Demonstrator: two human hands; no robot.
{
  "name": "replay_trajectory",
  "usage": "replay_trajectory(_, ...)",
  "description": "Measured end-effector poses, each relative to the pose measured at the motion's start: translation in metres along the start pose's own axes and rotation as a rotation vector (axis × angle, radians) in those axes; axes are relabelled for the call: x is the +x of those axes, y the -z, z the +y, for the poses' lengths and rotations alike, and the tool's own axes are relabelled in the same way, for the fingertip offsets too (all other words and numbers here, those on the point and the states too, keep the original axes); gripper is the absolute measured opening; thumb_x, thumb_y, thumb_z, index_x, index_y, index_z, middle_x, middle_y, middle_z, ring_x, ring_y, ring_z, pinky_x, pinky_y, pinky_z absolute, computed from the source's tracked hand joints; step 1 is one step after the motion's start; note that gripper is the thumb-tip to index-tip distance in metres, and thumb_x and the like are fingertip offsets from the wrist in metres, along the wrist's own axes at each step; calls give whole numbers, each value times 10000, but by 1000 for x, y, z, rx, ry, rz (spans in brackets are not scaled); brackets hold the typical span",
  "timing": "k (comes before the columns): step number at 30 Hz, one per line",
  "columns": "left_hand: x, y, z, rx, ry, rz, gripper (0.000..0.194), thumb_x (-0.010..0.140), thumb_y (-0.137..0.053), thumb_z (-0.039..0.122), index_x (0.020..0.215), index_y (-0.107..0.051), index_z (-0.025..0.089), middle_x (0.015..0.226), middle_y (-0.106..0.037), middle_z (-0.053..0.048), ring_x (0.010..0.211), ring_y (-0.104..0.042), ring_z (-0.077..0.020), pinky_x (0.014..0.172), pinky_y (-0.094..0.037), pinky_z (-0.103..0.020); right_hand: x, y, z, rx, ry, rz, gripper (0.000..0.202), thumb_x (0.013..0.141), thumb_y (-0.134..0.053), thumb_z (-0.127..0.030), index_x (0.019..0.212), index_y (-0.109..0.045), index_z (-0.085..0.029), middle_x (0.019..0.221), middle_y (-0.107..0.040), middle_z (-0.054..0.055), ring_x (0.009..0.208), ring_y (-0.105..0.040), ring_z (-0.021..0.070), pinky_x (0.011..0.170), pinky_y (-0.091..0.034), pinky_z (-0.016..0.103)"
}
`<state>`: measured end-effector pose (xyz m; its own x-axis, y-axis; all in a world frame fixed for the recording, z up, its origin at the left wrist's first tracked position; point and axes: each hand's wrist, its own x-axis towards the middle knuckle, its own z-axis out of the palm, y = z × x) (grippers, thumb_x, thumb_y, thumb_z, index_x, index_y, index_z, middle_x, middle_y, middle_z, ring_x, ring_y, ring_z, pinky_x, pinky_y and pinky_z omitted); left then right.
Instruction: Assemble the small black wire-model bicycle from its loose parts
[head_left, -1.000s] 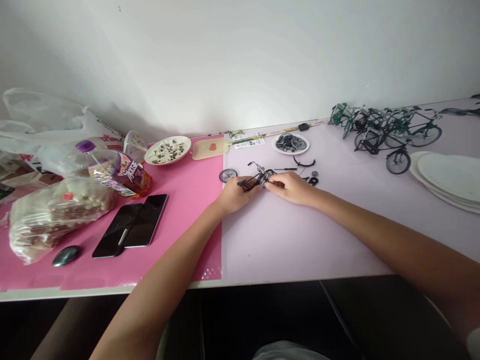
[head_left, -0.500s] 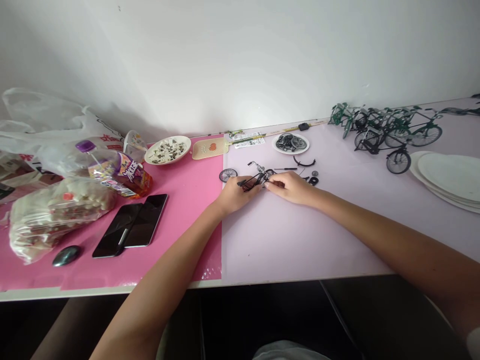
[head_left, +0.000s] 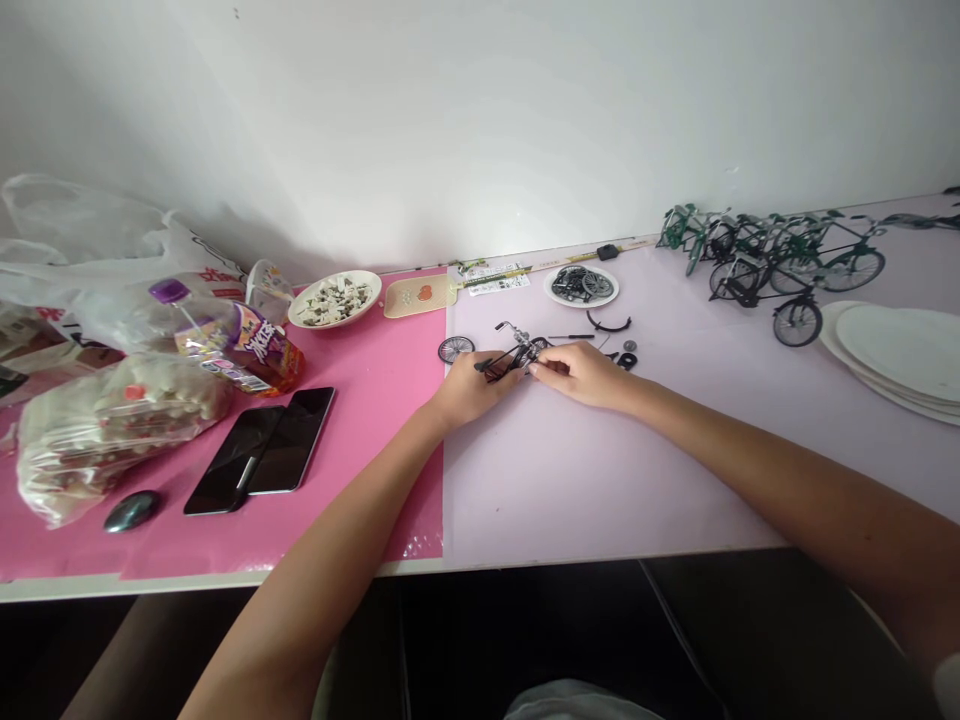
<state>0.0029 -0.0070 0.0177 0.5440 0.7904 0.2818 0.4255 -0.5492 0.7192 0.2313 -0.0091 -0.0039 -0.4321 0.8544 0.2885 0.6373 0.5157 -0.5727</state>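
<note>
My left hand [head_left: 474, 388] is closed round the rear of a small black model bicycle [head_left: 520, 352], its silver handlebar sticking up. At the bicycle's front, the fingers of my right hand [head_left: 579, 374] pinch together close to the front fork; a small part between them is too hidden to name. A loose spoked wheel [head_left: 456, 349] lies just beyond my left hand. Past my right hand are a thin black screwdriver-like rod [head_left: 571, 337], a curved black mudguard [head_left: 609, 325], a small grey disc [head_left: 630, 346] and a black piece [head_left: 627, 361].
Behind stands a plate of wheels [head_left: 551, 294] beside a yellow ruler strip [head_left: 495, 281] and a tray [head_left: 397, 303]. Several model bicycles [head_left: 796, 322] and stacked white plates [head_left: 900, 350] are at right. Left are a bowl [head_left: 300, 318], phones [head_left: 304, 440], a bottle [head_left: 255, 350] and bags [head_left: 105, 425].
</note>
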Motion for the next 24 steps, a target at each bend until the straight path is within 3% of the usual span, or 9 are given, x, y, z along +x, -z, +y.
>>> replay_trajectory(24, 1, 0, 1, -30, 4, -1, 447, 925, -589, 405, 641, -311, 202, 629, -282, 51, 628, -231, -116, 596, -224, -307, 0, 0, 1, 10, 7, -7, 382, 972, -555, -413, 666, -433, -218, 613, -454, -22, 601, -422, 155, 590, -291, 296)
